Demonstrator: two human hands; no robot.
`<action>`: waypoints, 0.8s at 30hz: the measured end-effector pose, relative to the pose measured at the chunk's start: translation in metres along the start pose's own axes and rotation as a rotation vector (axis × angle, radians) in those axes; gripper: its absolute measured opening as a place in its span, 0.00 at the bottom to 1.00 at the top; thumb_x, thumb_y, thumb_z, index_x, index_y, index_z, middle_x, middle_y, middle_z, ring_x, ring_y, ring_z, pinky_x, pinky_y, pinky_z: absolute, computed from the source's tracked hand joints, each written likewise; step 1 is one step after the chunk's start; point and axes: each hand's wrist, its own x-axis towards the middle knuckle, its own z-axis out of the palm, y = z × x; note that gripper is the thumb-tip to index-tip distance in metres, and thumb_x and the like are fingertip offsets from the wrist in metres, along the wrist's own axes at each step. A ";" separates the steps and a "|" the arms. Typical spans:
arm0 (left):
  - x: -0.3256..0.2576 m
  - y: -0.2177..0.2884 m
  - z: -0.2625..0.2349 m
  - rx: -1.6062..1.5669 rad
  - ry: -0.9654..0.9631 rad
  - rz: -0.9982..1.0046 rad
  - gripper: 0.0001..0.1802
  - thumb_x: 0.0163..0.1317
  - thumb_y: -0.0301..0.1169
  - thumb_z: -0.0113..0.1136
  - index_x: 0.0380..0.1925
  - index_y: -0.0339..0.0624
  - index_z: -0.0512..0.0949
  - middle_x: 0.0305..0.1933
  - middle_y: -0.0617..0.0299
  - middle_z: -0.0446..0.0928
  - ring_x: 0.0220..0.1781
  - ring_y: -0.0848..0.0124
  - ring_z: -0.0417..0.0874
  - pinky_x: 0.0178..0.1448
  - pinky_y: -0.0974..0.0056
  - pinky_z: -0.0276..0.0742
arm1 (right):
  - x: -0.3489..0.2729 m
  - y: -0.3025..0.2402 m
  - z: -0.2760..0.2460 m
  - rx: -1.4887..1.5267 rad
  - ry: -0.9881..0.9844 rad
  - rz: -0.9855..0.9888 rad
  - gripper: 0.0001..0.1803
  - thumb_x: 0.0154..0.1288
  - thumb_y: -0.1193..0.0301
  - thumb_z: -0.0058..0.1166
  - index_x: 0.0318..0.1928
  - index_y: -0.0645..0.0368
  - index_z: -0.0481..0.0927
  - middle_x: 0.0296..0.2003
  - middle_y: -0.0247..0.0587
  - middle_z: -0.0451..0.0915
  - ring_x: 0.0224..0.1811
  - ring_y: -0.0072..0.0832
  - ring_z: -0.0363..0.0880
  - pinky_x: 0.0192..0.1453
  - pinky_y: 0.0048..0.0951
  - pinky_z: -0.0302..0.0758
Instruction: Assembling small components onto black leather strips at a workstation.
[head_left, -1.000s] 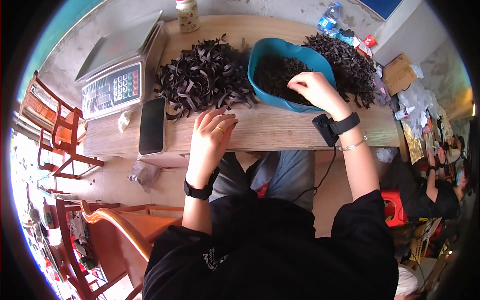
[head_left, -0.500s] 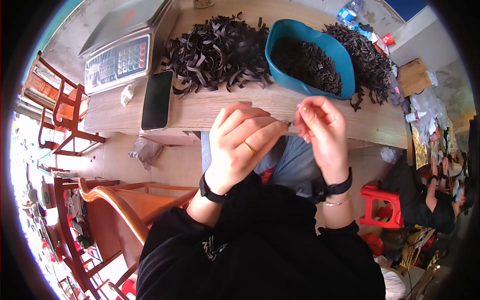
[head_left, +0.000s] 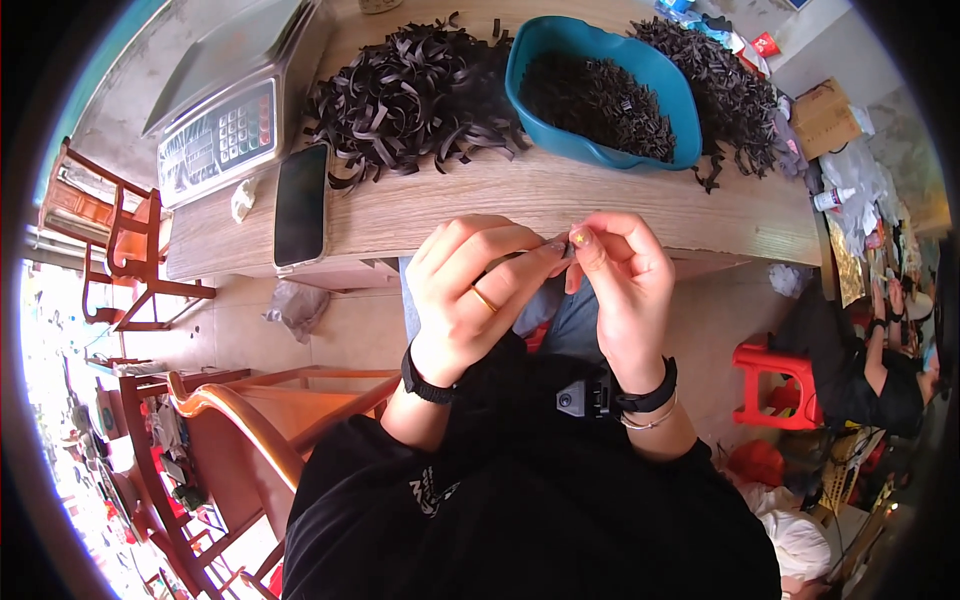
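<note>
My left hand [head_left: 465, 285] and my right hand [head_left: 625, 280] meet in front of the table edge, thumbs and forefingers pinched together. Between their tips shows a bit of a black strip [head_left: 566, 252]; most of it is hidden by the fingers. Beyond my hands lies a loose heap of long black strips [head_left: 410, 100]. To its right stands a teal plastic basin [head_left: 545, 135] holding many short, dark, folded pieces [head_left: 625, 115]. Another pile of dark pieces [head_left: 715, 100] spreads on the table right of the basin.
On the wooden table [head_left: 400, 215], a phone [head_left: 301, 205], a crumpled white tissue [head_left: 243, 200] and a digital scale [head_left: 220, 135] stand at the left. A wooden chair [head_left: 235, 420] is at my left; a red stool [head_left: 775, 385] and a seated person [head_left: 870, 360] are at the right.
My hands have come together; the right hand moved left until its fingertips met the left's. The whole view has shifted slightly, so the table things sit a little higher and further left.
</note>
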 end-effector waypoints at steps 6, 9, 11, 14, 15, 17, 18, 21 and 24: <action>0.000 0.002 -0.001 -0.082 0.065 -0.083 0.14 0.38 0.23 0.68 0.30 0.42 0.81 0.33 0.65 0.78 0.32 0.68 0.79 0.33 0.67 0.75 | -0.006 -0.011 -0.005 -0.035 -0.083 0.026 0.10 0.62 0.79 0.54 0.44 0.69 0.74 0.37 0.42 0.80 0.36 0.23 0.81 0.36 0.20 0.78; 0.003 0.007 -0.004 -0.062 0.043 -0.093 0.14 0.37 0.23 0.67 0.30 0.42 0.82 0.33 0.64 0.79 0.32 0.68 0.79 0.33 0.67 0.75 | -0.009 -0.014 -0.006 -0.029 -0.096 0.033 0.13 0.61 0.80 0.55 0.46 0.70 0.74 0.39 0.43 0.80 0.39 0.24 0.81 0.42 0.22 0.80; 0.003 0.009 -0.005 -0.031 0.012 -0.088 0.15 0.37 0.23 0.67 0.30 0.43 0.82 0.33 0.64 0.79 0.32 0.68 0.79 0.33 0.66 0.75 | -0.011 -0.015 -0.008 -0.101 -0.085 -0.023 0.12 0.62 0.79 0.55 0.45 0.70 0.74 0.39 0.44 0.80 0.40 0.25 0.81 0.43 0.23 0.80; 0.005 0.007 -0.006 0.043 0.023 0.008 0.17 0.35 0.23 0.66 0.32 0.43 0.82 0.34 0.65 0.78 0.33 0.69 0.79 0.34 0.66 0.76 | -0.012 -0.018 -0.009 -0.126 -0.067 -0.051 0.11 0.62 0.79 0.55 0.44 0.70 0.75 0.39 0.43 0.80 0.38 0.23 0.81 0.40 0.21 0.79; 0.006 0.008 -0.006 0.066 0.012 0.031 0.17 0.34 0.23 0.66 0.31 0.42 0.82 0.33 0.64 0.78 0.33 0.68 0.78 0.34 0.66 0.76 | -0.012 -0.017 -0.010 -0.132 -0.061 -0.057 0.11 0.62 0.79 0.55 0.44 0.70 0.75 0.39 0.43 0.80 0.38 0.23 0.81 0.40 0.21 0.79; 0.006 0.009 -0.007 0.074 0.008 0.060 0.17 0.33 0.24 0.65 0.31 0.42 0.82 0.33 0.64 0.78 0.33 0.68 0.78 0.34 0.66 0.76 | -0.012 -0.016 -0.012 -0.142 -0.091 -0.080 0.10 0.61 0.79 0.55 0.43 0.70 0.76 0.39 0.42 0.80 0.35 0.20 0.80 0.37 0.18 0.77; 0.008 0.008 -0.003 0.065 0.016 0.064 0.17 0.33 0.24 0.66 0.30 0.42 0.82 0.32 0.64 0.78 0.33 0.67 0.78 0.35 0.65 0.77 | -0.012 -0.018 -0.012 -0.152 -0.061 -0.063 0.10 0.61 0.79 0.56 0.43 0.69 0.76 0.38 0.41 0.80 0.32 0.17 0.78 0.34 0.16 0.75; 0.007 0.012 -0.003 0.094 0.009 0.027 0.16 0.33 0.22 0.67 0.29 0.40 0.82 0.31 0.61 0.78 0.33 0.63 0.78 0.37 0.62 0.78 | -0.015 -0.018 -0.013 -0.185 -0.086 0.000 0.10 0.61 0.78 0.57 0.43 0.67 0.77 0.39 0.38 0.80 0.31 0.15 0.78 0.33 0.15 0.74; 0.005 0.012 -0.006 0.147 -0.020 -0.025 0.15 0.35 0.19 0.68 0.29 0.42 0.81 0.31 0.60 0.78 0.34 0.61 0.79 0.40 0.58 0.78 | -0.010 -0.016 -0.011 -0.237 -0.148 -0.065 0.12 0.60 0.79 0.57 0.45 0.65 0.76 0.38 0.38 0.80 0.32 0.15 0.78 0.34 0.17 0.75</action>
